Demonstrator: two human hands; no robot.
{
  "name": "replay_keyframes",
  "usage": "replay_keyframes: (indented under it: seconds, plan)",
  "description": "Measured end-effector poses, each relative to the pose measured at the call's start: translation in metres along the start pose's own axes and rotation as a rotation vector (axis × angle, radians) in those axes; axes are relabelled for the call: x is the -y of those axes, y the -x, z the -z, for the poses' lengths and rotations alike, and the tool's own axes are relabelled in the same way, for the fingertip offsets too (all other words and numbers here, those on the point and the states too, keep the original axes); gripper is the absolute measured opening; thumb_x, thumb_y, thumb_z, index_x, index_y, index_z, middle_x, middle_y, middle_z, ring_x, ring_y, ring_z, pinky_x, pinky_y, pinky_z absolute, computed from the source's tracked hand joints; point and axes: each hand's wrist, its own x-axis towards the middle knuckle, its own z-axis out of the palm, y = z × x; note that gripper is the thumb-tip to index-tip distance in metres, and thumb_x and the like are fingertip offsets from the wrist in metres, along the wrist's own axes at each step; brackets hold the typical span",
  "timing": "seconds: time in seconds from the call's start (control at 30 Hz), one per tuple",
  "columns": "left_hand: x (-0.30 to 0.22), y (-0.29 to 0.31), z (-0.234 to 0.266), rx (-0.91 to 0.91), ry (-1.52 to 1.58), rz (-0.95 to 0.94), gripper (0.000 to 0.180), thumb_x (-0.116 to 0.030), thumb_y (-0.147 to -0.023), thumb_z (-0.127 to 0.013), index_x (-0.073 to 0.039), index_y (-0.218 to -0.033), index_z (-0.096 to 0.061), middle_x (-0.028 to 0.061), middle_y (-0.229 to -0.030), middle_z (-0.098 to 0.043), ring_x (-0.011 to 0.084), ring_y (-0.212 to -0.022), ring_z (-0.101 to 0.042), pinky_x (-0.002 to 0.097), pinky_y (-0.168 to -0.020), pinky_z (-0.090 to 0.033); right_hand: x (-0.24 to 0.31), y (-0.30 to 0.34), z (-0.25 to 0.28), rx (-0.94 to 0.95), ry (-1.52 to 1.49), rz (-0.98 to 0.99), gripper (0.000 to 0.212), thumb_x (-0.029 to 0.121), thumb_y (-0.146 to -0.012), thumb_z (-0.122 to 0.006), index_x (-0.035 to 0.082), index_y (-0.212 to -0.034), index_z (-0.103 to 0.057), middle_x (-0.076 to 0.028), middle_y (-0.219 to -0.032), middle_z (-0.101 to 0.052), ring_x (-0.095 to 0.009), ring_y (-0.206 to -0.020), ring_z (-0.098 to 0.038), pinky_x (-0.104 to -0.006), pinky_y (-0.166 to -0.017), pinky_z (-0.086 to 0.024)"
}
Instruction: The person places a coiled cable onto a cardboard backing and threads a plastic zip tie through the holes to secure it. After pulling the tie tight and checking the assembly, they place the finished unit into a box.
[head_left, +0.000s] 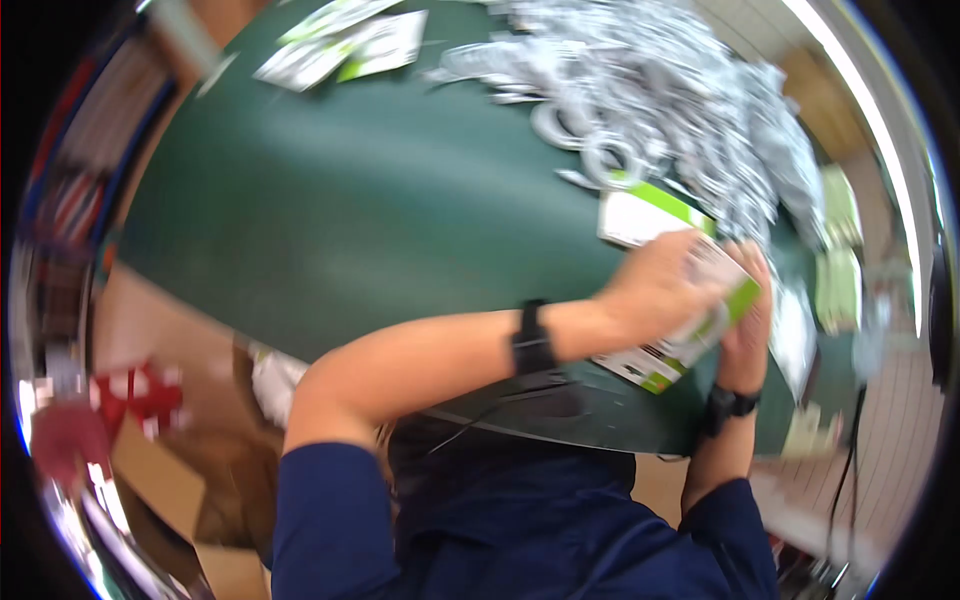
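Box in white and green (708, 322) is held between both hands right of the frame's centre, tilted above the near part of the dark green table (330, 230). Its left side is gripped by the left hand (650, 285), with the fingers bent and the palm partly closed. The right side is met by the right hand (752, 310), loosely cupped, with its fingers pointing up the frame; how firmly it is pressed cannot be told through the blur. Whether anything is contained in the box cannot be seen, nor whether the lower printed part belongs to a second one.

Just beyond the left hand, a white and green packet (640, 213) is laid near the closest coils of a heap of white cables (640, 90), spread across the upper right of the frame. More packets (385, 45) are seen at the upper left.

If the box were squeezed unevenly, its thin walls could be creased. If the right-hand hold is as slack as it looks, the box could be let slip and dropped over the table's near edge. The packet beyond could be nudged into the cables by a careless knuckle, and loose loops could be snagged.
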Motion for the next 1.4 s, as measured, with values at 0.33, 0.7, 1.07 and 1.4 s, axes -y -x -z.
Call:
replay_keyframes:
  seconds: [0.33,0.7,1.07,1.4]
  plan:
    - [-0.016,-0.033,0.019,-0.003,0.242,0.085,0.024,-0.009,-0.088,-0.076,0.001,-0.105,-0.062,0.0073,-0.095,-0.071,0.0112,-0.08,-0.068,0.0275,-0.071,-0.056,-0.003,0.021,-0.048,-0.259,0.302,0.131,0.024,0.019,-0.102,-0.06,0.002,-0.119,-0.055,-0.005,-0.105,-0.065,-0.012,-0.086,-0.061,-0.0263,-0.075,-0.05]
    - [-0.024,-0.026,0.015,0.136,0.181,0.018,0.033,-0.007,-0.089,-0.074,0.002,-0.117,-0.059,0.0094,-0.105,-0.071,0.0135,-0.093,-0.069,0.0282,-0.083,-0.056,-0.001,0.025,-0.066,-0.257,0.53,0.129,0.04,0.013,-0.098,-0.067,-0.003,-0.132,-0.052,-0.01,-0.118,-0.067,-0.012,-0.103,-0.064,-0.0288,-0.092,-0.053]
    - [-0.022,-0.017,0.014,0.069,0.175,-0.012,0.028,-0.007,-0.09,-0.074,0.003,-0.115,-0.065,0.0101,-0.103,-0.073,0.013,-0.091,-0.069,0.0276,-0.081,-0.056,-0.001,0.031,-0.066,-0.254,0.625,0.075,0.034,0.016,-0.097,-0.069,-0.003,-0.123,-0.062,-0.007,-0.108,-0.071,-0.01,-0.095,-0.065,-0.0269,-0.084,-0.054]
    - [-0.018,-0.018,0.011,0.003,0.207,0.076,0.028,-0.009,-0.092,-0.073,0.003,-0.115,-0.064,0.0101,-0.105,-0.072,0.0127,-0.089,-0.069,0.0271,-0.079,-0.056,-0.009,0.026,-0.072,-0.304,0.725,0.101,0.028,0.019,-0.098,-0.069,-0.003,-0.116,-0.068,-0.004,-0.095,-0.072,-0.007,-0.083,-0.063,-0.0244,-0.072,-0.054]
